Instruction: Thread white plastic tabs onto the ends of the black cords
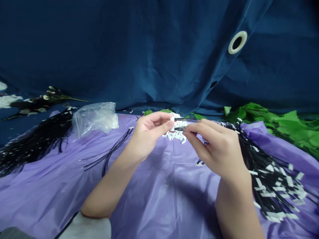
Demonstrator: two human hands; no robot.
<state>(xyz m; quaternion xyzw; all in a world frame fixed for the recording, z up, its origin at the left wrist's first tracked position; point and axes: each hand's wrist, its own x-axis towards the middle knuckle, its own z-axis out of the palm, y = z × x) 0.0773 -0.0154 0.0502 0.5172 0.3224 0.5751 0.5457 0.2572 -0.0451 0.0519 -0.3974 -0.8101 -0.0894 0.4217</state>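
Note:
My left hand pinches a small white plastic connector between thumb and forefinger. My right hand is closed on a few thin black wires, whose ends point at the connector. Both hands hover over a purple plastic sheet. Just behind the fingers lies a small pile of white connectors.
A large bundle of black wires with white tags lies at the right. Loose black wires and a clear plastic bag lie left of centre, another black bundle at far left. Green fabric lies at the back right, and a dark blue tarp hangs behind.

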